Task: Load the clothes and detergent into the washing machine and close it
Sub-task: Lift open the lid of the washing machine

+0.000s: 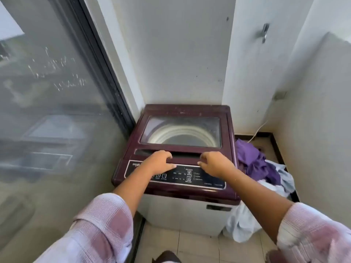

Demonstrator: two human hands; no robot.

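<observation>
A top-loading washing machine [182, 209] with a maroon top stands in the corner. Its lid [182, 111] with a glass window lies flat and down; a bare drum shows through the glass. My left hand [158, 162] and my right hand [214, 163] both grip the front handle recess of the lid, fingers curled over its edge, thumbs near the control panel [190, 176]. A pile of clothes [254, 160], purple and pale blue, lies on the floor to the machine's right. No detergent is visible.
A large glass door [53, 111] with a dark frame fills the left side. White walls close in behind and on the right, with a metal hook [264, 33] and a white cable [260, 128]. Tiled floor [190, 243] lies in front of the machine.
</observation>
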